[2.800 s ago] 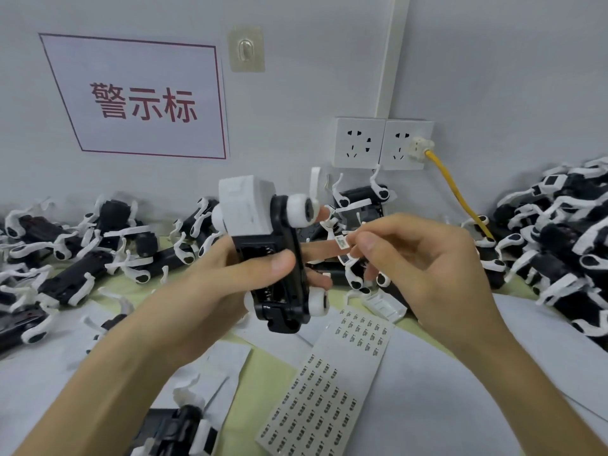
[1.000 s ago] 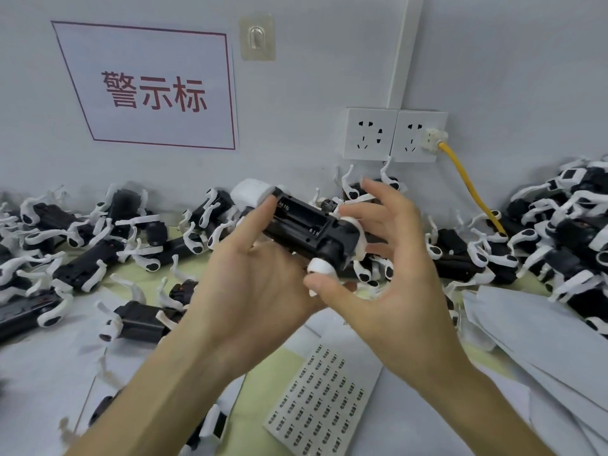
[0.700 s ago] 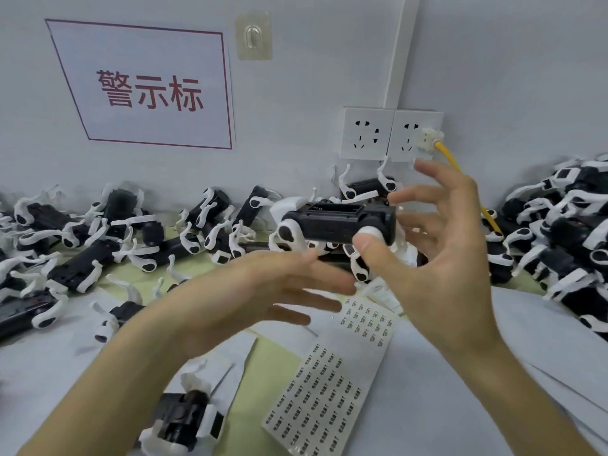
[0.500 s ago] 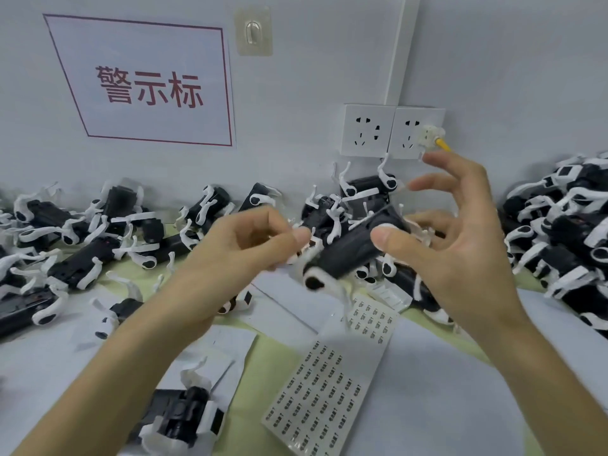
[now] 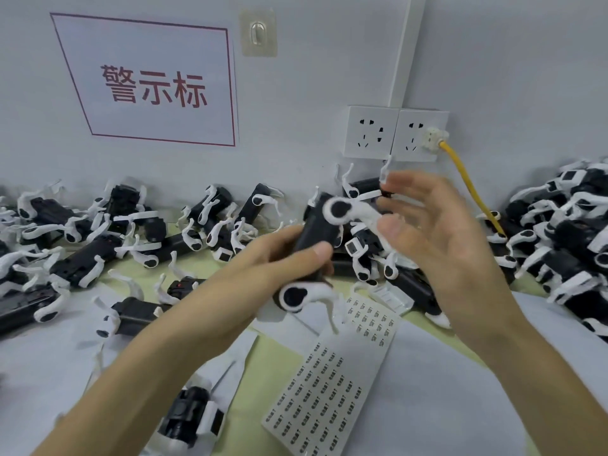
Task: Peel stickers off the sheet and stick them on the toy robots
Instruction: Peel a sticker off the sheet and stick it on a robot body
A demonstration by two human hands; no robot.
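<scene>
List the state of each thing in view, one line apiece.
Left hand, grips the toy robot.
Right hand, open, blurred, beside it.
Toy robot, held above the table.
Sticker sheet, lying flat on the table.
Left socket, empty.
Right socket, plug in.
Wall hook, bare.

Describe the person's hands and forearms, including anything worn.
Both are bare. The left hand and right hand carry no gloves or rings; the left forearm and right forearm show no sleeves, watch or bands up to the frame edge. The right hand is blurred.
</scene>
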